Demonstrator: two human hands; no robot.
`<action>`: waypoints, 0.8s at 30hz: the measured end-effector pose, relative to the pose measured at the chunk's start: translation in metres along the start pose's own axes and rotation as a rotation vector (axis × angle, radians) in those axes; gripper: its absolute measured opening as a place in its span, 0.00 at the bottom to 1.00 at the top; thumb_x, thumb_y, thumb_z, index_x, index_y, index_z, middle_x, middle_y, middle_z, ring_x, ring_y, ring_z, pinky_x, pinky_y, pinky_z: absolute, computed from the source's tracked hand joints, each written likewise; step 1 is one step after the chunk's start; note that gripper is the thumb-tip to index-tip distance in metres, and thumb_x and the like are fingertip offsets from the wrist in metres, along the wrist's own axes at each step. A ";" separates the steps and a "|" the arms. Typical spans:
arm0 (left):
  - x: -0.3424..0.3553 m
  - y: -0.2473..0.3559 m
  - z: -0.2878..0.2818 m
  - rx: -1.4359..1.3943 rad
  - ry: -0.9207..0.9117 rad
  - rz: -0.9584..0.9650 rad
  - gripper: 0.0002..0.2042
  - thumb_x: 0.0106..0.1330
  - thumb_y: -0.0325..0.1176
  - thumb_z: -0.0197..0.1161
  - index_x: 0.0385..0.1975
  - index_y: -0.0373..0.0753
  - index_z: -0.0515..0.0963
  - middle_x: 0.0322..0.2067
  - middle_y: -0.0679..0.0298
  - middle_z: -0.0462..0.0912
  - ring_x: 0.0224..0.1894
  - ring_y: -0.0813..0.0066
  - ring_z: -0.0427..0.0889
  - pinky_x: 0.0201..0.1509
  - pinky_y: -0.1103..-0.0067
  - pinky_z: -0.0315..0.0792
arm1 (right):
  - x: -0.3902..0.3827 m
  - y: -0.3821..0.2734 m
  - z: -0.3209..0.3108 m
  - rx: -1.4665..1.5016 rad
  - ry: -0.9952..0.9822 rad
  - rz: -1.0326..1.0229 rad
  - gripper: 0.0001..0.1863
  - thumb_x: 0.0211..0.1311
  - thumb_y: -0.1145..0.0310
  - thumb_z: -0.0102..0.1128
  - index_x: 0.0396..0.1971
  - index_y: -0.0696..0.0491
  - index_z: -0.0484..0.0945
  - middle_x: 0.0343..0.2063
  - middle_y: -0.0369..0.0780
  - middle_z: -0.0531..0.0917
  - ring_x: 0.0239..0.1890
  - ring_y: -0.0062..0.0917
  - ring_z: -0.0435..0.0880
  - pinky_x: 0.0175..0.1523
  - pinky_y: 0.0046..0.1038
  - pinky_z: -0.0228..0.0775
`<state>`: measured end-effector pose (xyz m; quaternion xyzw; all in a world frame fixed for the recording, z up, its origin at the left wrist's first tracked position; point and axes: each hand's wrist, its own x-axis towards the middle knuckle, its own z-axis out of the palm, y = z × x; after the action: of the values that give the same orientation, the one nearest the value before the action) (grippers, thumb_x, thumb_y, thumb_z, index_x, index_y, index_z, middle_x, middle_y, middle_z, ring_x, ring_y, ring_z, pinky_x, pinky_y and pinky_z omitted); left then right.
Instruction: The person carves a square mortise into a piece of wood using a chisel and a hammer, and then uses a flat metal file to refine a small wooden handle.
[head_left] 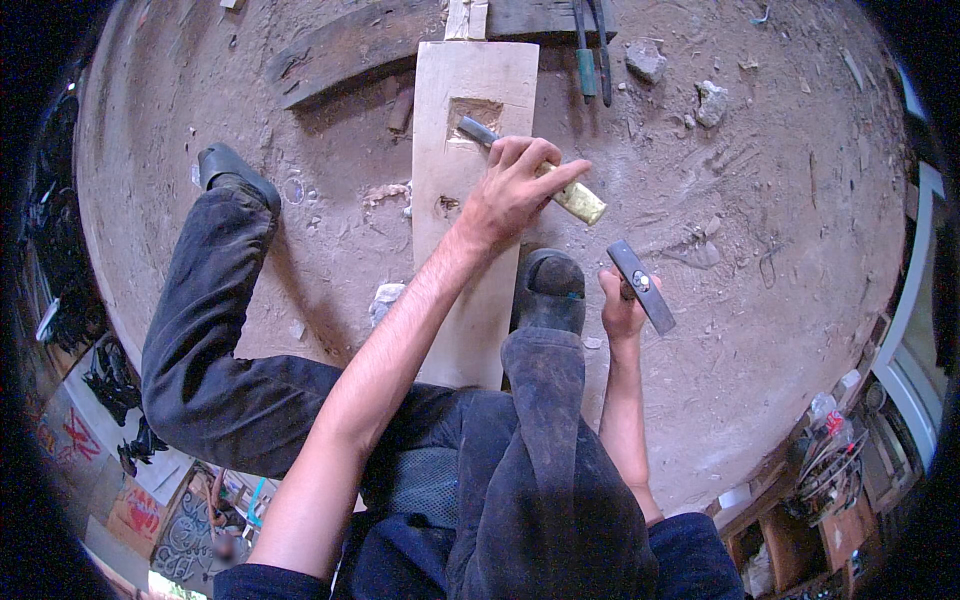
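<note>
My left hand (512, 192) is wrapped round a chisel (577, 201) with a yellowish handle. Its dark metal blade slants toward a square recess cut in a pale wooden board (473, 85); whether the edge touches the wood I cannot tell. A smaller, rough hole shows lower on the same board. Off to the right, my right hand (624, 310) grips a hammer (643, 288), its dark steel head raised beside the board and apart from the chisel. Most of the hammer's handle is hidden under the head and fingers.
The board's far end lies by a dark curved timber (360, 48). Pincers (590, 70) with a green-covered handle rest at the far right of it. Stones (646, 61) and a pale lump (385, 301) lie on the dirt floor. My shoe (553, 285) is against the board's right side.
</note>
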<state>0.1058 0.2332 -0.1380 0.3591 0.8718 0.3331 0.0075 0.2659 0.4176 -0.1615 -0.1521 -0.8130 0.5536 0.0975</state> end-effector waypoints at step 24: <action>0.005 -0.001 -0.001 -0.009 0.112 0.018 0.23 0.51 0.28 0.67 0.51 0.53 0.78 0.37 0.70 0.72 0.44 0.69 0.70 0.52 0.71 0.65 | -0.014 0.025 0.005 0.036 0.134 0.104 0.16 0.51 0.80 0.53 0.11 0.53 0.59 0.13 0.31 0.64 0.17 0.16 0.61 0.25 0.23 0.52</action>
<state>0.1014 0.2346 -0.1366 0.3479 0.8660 0.3567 -0.0425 0.2804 0.4167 -0.1865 -0.2291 -0.7856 0.5609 0.1255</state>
